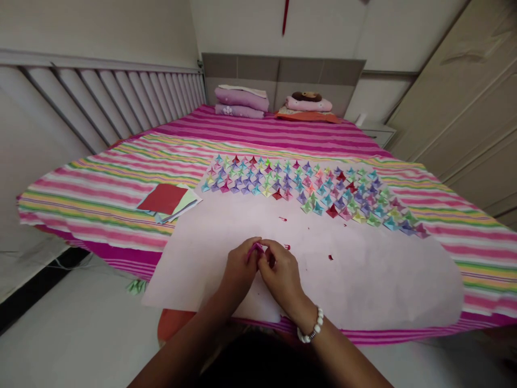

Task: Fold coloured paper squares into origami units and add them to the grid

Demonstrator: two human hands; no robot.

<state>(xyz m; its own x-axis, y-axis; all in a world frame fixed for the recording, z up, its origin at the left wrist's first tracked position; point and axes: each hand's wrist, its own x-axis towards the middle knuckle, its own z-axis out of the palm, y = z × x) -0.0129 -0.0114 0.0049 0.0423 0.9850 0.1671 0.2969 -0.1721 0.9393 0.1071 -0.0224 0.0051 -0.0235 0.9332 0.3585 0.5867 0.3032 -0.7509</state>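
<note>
My left hand (239, 269) and my right hand (283, 275) meet over a large white sheet (363, 275) spread on the bed. Between the fingertips of both hands is a small pink folded paper piece (255, 249); both hands are closed on it in a pinch. A bead bracelet (312, 330) circles my right wrist. Beyond the hands, several rows of small folded paper shapes (307, 186) in many colours lie along the far edge of the sheet. Tiny red paper scraps (283, 219) dot the sheet near my hands.
A stack of coloured paper squares (167, 200), red on top, lies left of the sheet on the striped bedspread (100, 188). Folded pink bedding (241, 101) and a pillow (309, 105) sit at the headboard. A wardrobe (464, 97) stands at the right, a railing (121, 97) at the left.
</note>
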